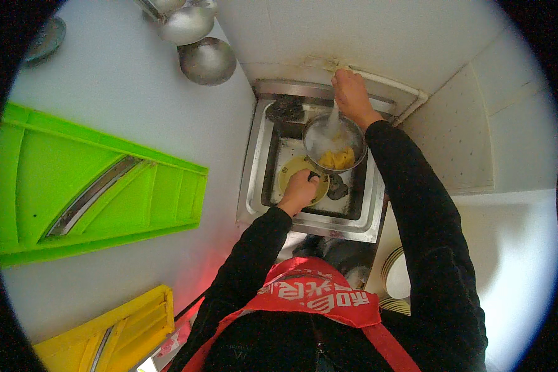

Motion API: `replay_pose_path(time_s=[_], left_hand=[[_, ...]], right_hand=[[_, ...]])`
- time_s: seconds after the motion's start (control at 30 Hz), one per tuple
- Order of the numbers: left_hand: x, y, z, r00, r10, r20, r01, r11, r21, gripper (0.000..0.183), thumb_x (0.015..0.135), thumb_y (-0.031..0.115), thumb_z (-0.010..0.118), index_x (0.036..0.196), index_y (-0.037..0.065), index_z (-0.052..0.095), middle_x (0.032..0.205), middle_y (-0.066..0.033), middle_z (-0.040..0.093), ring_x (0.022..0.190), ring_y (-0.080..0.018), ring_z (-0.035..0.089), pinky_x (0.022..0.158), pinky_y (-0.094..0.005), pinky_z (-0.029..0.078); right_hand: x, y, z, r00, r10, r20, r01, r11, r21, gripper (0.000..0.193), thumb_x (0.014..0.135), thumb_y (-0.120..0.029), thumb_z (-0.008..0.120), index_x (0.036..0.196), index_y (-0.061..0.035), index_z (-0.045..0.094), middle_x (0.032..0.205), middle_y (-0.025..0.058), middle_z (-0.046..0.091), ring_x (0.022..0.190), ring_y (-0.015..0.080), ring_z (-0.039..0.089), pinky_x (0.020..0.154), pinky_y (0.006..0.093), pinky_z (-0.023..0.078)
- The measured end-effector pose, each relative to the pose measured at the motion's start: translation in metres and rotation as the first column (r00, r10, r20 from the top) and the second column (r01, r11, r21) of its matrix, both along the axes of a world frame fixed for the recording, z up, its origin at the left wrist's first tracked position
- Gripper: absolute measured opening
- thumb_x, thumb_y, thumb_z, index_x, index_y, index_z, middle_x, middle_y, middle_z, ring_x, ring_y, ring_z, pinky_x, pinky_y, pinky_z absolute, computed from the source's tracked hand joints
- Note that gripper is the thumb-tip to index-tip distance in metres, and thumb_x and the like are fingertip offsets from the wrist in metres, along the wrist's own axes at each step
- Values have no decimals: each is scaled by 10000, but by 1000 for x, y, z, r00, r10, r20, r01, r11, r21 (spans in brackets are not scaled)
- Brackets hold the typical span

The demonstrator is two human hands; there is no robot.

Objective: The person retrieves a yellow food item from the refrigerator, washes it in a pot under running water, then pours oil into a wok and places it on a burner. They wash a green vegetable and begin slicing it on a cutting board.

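Water runs from a tap [341, 68] at the back wall into a round metal pot [361, 162] over the sink. Yellow chunks [336, 159] of food lie in the near part of the pot, wet by the stream. My right hand [353, 98] is closed at the tap, its fingertips on top of it. With my left hand [299, 191] I grip the pot's short black handle [314, 176] at the near side. Partly hidden beneath that hand, a pale yellow patterned bowl [288, 172] rests in the sink. A dark scrubber [337, 186] lies beside it.
The metal sink [249, 186] has a dark scouring pad [285, 109] in its back left corner. A white pipe [397, 85] runs along the wall. Stacked plates [398, 276] stand right. On the left are ladles [208, 61], a green slicer [105, 192] and a yellow slicer [111, 332].
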State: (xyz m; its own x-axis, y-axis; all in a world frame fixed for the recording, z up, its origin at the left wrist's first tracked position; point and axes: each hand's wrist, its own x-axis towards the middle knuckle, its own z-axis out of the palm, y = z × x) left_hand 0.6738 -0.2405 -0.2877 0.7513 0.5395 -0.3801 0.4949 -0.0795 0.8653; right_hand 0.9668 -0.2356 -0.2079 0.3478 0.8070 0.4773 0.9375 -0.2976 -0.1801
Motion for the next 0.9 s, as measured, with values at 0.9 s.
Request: replay_pose_path(time_s=[0.9], left_hand=[[-46,-20,35,999,-13,-50,20,988,155,248,959,196,617,963,-51,599,916,-273,644,881,-472,607,780,-503,468]], right_hand=[[-111,-87,-76,816,-278,-506,11,884,-468,524,859,-375,704,1203,11,621,1069,272,706,1014,451,678,871,495,558]])
